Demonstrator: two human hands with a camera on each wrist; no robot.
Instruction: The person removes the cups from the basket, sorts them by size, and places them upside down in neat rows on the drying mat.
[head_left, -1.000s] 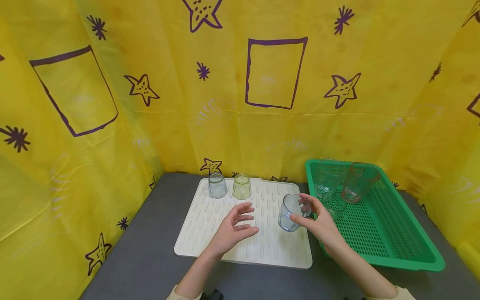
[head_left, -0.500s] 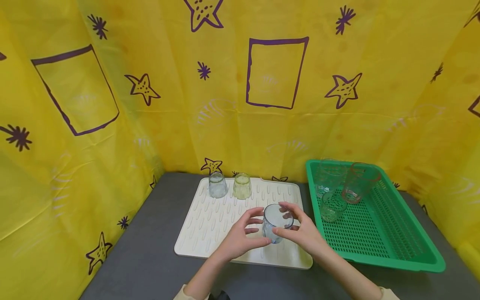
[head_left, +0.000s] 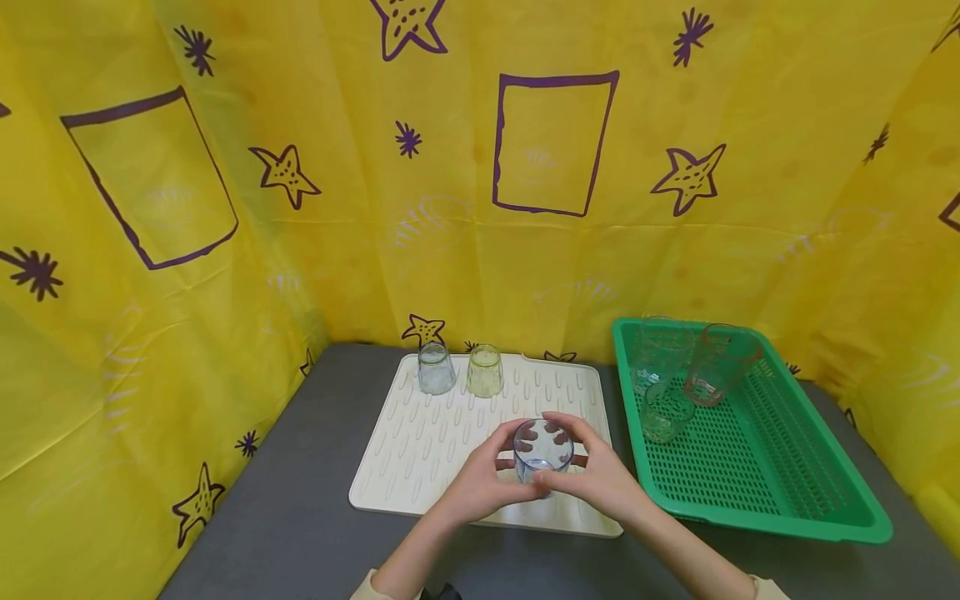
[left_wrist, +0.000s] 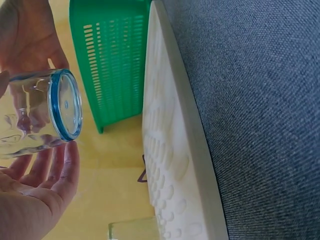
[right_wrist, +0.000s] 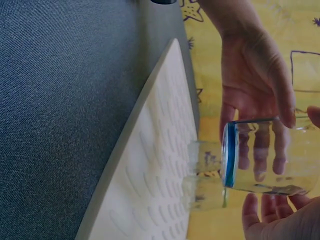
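Note:
A clear, bluish drinking glass (head_left: 543, 450) is held upright between both hands, above the front part of the white ridged drying mat (head_left: 420, 450). My left hand (head_left: 483, 479) curves round its left side, fingers behind and thumb in front. From the other side my right hand (head_left: 596, 475) grips it, thumb across the front. In the left wrist view the glass's thick blue-tinted base (left_wrist: 66, 105) faces the mat without touching it. A bluish glass (head_left: 436, 369) and a yellow-green glass (head_left: 484, 372) stand side by side at the mat's back left.
Right of the mat stands a green perforated basket (head_left: 765, 517). In it are a tall clear glass (head_left: 656, 358), a pinkish glass (head_left: 712, 375) and a small clear glass (head_left: 665, 414). A yellow patterned cloth (head_left: 450, 275) hangs behind the grey tabletop (head_left: 277, 500).
My right hand has carried the glass left from beside the basket to the mat's front middle. My left hand has moved right and now holds it too.

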